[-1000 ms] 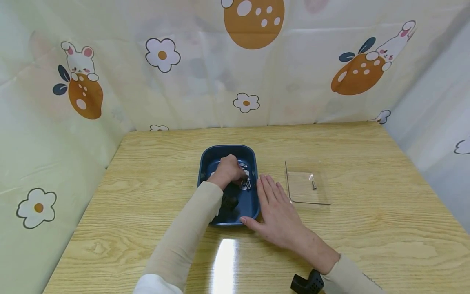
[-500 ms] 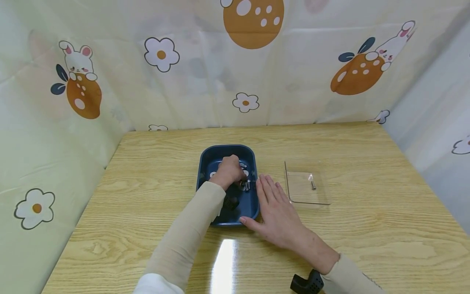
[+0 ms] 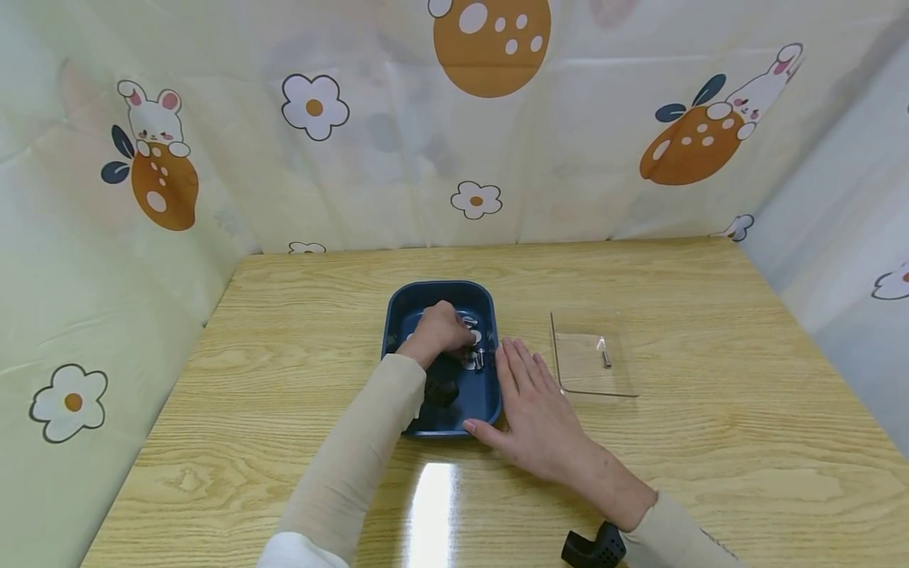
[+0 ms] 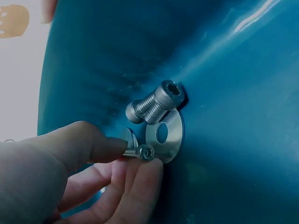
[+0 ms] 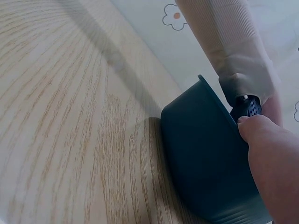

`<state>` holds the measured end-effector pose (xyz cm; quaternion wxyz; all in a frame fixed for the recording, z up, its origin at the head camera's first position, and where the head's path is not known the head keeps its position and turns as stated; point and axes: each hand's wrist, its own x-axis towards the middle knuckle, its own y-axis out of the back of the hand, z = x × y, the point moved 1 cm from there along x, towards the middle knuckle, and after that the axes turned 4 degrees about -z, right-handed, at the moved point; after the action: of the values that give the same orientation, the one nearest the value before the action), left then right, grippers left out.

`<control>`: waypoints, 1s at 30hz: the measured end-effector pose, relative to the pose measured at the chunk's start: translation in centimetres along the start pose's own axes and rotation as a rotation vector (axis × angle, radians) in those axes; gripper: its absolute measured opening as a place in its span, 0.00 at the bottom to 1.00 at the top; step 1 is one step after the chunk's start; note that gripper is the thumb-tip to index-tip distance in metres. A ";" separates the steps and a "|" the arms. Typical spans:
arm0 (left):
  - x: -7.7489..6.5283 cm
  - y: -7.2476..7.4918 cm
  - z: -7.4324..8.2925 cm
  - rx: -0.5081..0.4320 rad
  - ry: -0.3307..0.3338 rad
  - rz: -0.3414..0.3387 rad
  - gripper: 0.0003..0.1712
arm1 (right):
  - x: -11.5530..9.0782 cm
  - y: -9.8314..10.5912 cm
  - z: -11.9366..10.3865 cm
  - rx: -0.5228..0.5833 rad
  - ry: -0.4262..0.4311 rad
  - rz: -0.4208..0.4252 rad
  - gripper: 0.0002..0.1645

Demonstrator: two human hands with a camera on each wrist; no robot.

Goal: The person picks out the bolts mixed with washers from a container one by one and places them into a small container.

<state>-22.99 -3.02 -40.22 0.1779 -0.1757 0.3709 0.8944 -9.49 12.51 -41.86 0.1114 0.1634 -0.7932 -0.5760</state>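
Note:
My left hand (image 3: 439, 331) reaches into a dark blue tub (image 3: 472, 406). In the left wrist view, its thumb and fingers pinch a small socket-head screw (image 4: 145, 152). Right beside the fingertips lie two thicker socket-head screws (image 4: 169, 97), close to a flat metal washer (image 4: 175, 137). Part of another shiny metal piece (image 4: 127, 135) shows behind the thumb. My right hand (image 3: 536, 414) lies with straight fingers along the tub's right side, thumb at the near corner. The right wrist view has that thumb (image 5: 254, 125) on the tub's rim.
A shallow clear tray (image 3: 574, 355) stands on the wooden table (image 3: 710, 442) to the right of the tub, with one small screw (image 3: 607, 359) in it. More metal pieces (image 3: 470, 322) lie toward the tub's far end. A printed curtain (image 3: 383, 158) rises behind the table.
My left hand shifts slightly within the tub, and the metal pieces near its fingertips have moved a little. The right hand stays in place.

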 end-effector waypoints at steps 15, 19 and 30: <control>-0.6 0.7 -0.7 -0.160 -0.053 -0.046 0.11 | -0.2 0.1 0.0 -0.012 -0.002 -0.003 0.64; -0.6 0.8 -0.9 -0.191 -0.059 -0.061 0.11 | -0.2 0.1 -0.1 -0.011 0.000 0.000 0.64; -0.8 1.4 -0.7 -0.328 -0.081 -0.151 0.12 | -0.2 0.1 0.0 -0.028 0.007 0.007 0.64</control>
<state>-22.78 -4.61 -39.51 0.2284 -0.1937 0.1982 0.9333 -9.35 12.65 -41.79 0.1184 0.1611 -0.7853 -0.5860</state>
